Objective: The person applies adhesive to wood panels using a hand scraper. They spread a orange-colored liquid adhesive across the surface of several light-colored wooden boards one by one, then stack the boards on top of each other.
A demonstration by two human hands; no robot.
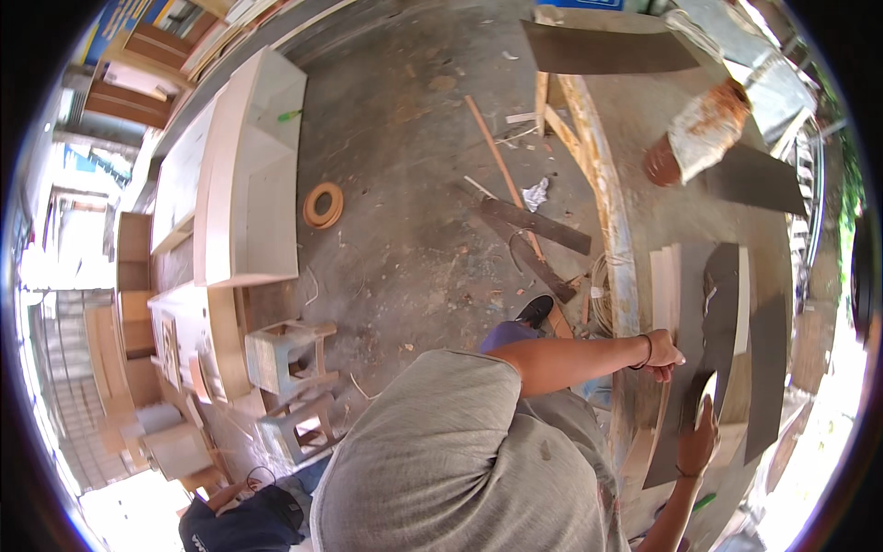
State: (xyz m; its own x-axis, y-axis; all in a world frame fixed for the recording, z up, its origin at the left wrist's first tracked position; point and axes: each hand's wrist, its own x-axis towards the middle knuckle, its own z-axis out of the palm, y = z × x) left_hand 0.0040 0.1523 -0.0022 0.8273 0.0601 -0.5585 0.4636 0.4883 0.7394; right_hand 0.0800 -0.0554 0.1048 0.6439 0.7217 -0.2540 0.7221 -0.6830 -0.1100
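A long dark brown sheet (692, 368) lies on the workbench over pale strips of board (664, 276). A darker, wet-looking smear with an uneven edge runs along its far part. My right hand (701, 443) is closed on a pale flat spreader (708, 394), which rests against the sheet near the smear. Further up the bench, my left hand (664, 354) has its fingers curled at the sheet's left edge. What those fingers grip, if anything, is hidden. Another dark sheet (769, 377) lies to the right.
A rusty can (704, 133) coated with whitish residue lies on the bench (635, 120) near dark sheets (612, 48). Dark offcuts (538, 225) and a tape roll (323, 205) are on the floor. Cabinets (248, 175) and wooden stools (288, 357) stand left; another person (244, 520) is at lower left.
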